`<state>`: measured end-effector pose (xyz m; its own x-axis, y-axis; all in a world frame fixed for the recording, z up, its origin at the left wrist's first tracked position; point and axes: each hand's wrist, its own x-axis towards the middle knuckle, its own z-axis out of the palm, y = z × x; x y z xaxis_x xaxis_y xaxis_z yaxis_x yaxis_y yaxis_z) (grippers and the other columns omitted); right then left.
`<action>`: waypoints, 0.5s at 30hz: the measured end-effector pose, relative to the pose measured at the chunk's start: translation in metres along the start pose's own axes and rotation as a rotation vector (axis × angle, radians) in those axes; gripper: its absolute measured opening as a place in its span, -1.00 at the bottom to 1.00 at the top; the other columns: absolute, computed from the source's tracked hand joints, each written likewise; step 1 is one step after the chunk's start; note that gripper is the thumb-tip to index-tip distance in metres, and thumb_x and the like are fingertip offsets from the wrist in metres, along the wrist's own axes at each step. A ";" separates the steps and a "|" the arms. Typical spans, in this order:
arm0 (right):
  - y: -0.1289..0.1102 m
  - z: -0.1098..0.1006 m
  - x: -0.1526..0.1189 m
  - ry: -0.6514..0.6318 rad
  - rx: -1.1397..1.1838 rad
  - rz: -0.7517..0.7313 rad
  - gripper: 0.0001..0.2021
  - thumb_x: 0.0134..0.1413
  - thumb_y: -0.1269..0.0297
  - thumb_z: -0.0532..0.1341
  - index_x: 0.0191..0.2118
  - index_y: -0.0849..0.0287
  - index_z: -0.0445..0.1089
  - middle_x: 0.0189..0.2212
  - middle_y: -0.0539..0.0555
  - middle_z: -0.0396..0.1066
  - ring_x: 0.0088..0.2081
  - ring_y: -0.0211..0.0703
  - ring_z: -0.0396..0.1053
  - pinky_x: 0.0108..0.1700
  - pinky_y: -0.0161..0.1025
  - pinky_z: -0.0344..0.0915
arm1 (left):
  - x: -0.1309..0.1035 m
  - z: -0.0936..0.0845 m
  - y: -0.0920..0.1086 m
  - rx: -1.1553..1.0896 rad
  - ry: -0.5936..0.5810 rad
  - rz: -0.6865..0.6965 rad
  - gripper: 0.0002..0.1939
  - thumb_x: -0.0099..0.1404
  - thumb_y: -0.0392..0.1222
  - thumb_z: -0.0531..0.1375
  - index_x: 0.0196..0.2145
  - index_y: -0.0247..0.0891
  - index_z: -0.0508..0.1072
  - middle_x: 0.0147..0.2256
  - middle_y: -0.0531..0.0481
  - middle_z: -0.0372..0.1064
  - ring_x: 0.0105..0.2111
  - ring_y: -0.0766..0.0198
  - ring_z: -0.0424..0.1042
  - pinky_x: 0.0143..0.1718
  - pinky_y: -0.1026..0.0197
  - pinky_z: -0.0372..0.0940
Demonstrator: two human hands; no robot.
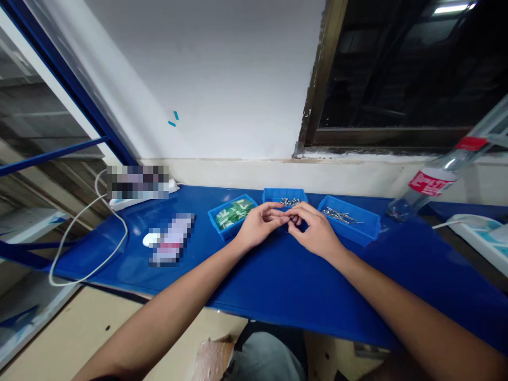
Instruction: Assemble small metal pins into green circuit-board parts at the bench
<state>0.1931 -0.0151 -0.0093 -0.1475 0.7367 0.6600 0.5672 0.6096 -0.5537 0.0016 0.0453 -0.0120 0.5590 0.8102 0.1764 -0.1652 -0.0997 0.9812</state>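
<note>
Grey-trousered lap (265, 360) nearest. Left hand (260, 225), right hand (313, 230) fingertips pinched together over blue mat (278, 280); held item too small to tell. Bottle (436, 180) label red, unreadable.

So that's three small blue bins (284, 194) lined up at the back of the blue mat: one with green packets, two with little metal parts, too many and too tiny to count. Also one clear plastic bottle (436, 180) lying tilted, one white cable (79, 222), and two hands (260, 225) meeting mid-mat.
</note>
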 end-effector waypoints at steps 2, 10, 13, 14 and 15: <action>0.002 0.001 -0.001 -0.004 -0.003 0.012 -0.77 0.18 0.49 0.22 -0.10 0.06 0.49 -0.23 0.07 0.44 -0.27 -0.11 0.44 -0.20 -0.14 0.45 | 0.000 0.000 -0.001 0.004 -0.015 -0.009 -0.36 0.17 -0.04 0.52 0.11 -0.36 0.46 -0.06 -0.26 0.62 -0.11 0.13 0.65 0.05 0.10 0.48; 0.008 0.001 -0.002 0.057 -0.031 0.041 -0.81 0.16 0.52 0.22 -0.18 0.08 0.41 -0.26 0.03 0.40 -0.34 -0.15 0.36 -0.24 -0.16 0.38 | -0.003 0.004 0.001 0.138 0.001 -0.027 -0.54 0.27 0.00 0.45 -0.01 -0.40 0.59 -0.21 -0.17 0.65 -0.23 0.19 0.63 -0.08 0.19 0.50; 0.009 0.001 -0.002 0.036 -0.015 0.015 -0.85 0.24 0.48 0.20 -0.16 0.08 0.42 -0.20 0.07 0.45 -0.31 -0.15 0.38 -0.20 -0.14 0.39 | -0.004 0.004 0.002 0.194 -0.018 -0.027 -0.62 0.32 0.00 0.40 -0.10 -0.40 0.64 -0.28 -0.14 0.65 -0.29 0.21 0.62 -0.14 0.21 0.51; 0.009 0.001 -0.002 0.028 -0.012 0.008 -0.86 0.26 0.46 0.20 -0.16 0.08 0.43 -0.18 0.08 0.47 -0.30 -0.14 0.39 -0.18 -0.14 0.40 | -0.004 0.003 0.001 0.196 -0.012 -0.028 -0.65 0.33 -0.03 0.40 -0.11 -0.40 0.64 -0.28 -0.14 0.65 -0.29 0.21 0.62 -0.14 0.21 0.51; 0.009 0.001 -0.002 0.023 -0.008 0.008 -0.86 0.27 0.45 0.20 -0.15 0.08 0.44 -0.17 0.08 0.48 -0.29 -0.14 0.41 -0.18 -0.13 0.41 | -0.003 0.003 0.001 0.191 0.003 -0.030 -0.68 0.32 -0.07 0.40 -0.11 -0.40 0.64 -0.27 -0.14 0.66 -0.28 0.20 0.63 -0.13 0.21 0.52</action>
<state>0.1979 -0.0108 -0.0158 -0.1240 0.7345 0.6672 0.5747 0.6013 -0.5551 0.0019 0.0411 -0.0116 0.5592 0.8160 0.1465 0.0089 -0.1826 0.9831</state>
